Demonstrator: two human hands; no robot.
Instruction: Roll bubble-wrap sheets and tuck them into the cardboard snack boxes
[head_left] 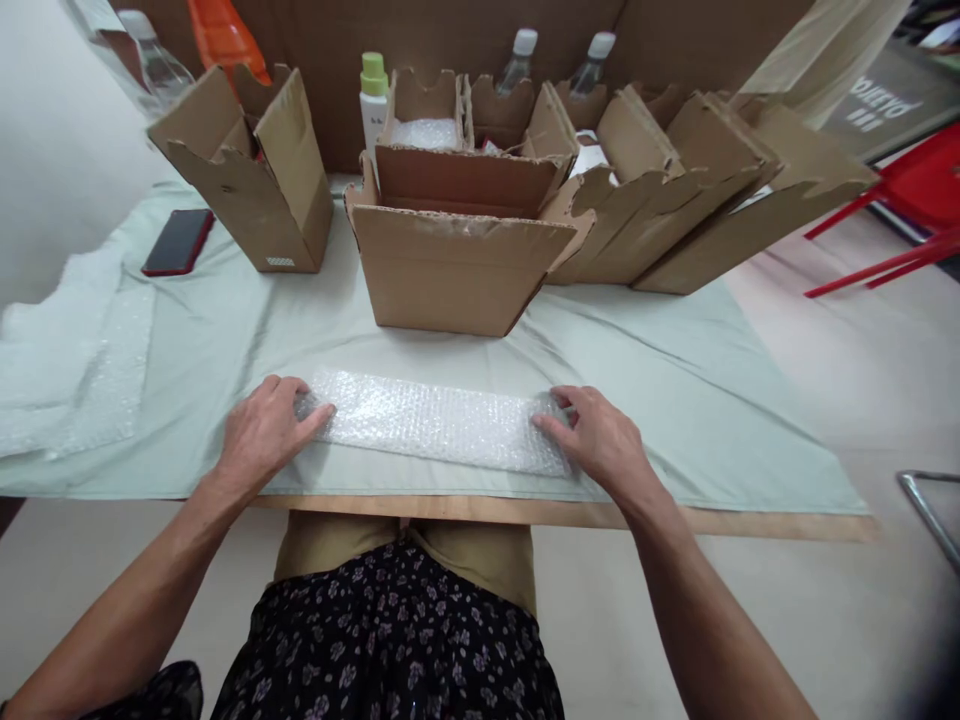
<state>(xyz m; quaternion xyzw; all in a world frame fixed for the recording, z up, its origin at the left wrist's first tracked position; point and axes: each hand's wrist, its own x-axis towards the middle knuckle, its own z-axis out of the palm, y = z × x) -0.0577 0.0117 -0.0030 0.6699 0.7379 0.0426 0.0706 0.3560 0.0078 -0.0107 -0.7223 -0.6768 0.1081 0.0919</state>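
A long folded strip of bubble wrap [435, 418] lies flat across the front of the cloth-covered table. My left hand [270, 425] grips its left end, thumb on top and fingers curled round the edge. At the opposite end my right hand [592, 435] pinches the strip in the same way, thumb above. Whether anything lies inside the folded wrap cannot be made out. Just behind the strip stands an open cardboard box [465, 270] with its top flaps up.
More bubble wrap sheets [82, 360] lie at the left. A phone [178, 242] rests near another open carton [292, 190]. Several cardboard compartments [660, 190] line the back, with a green-capped bottle [373, 100] and clear bottles [592, 65] behind. A red chair [915, 200] stands at right.
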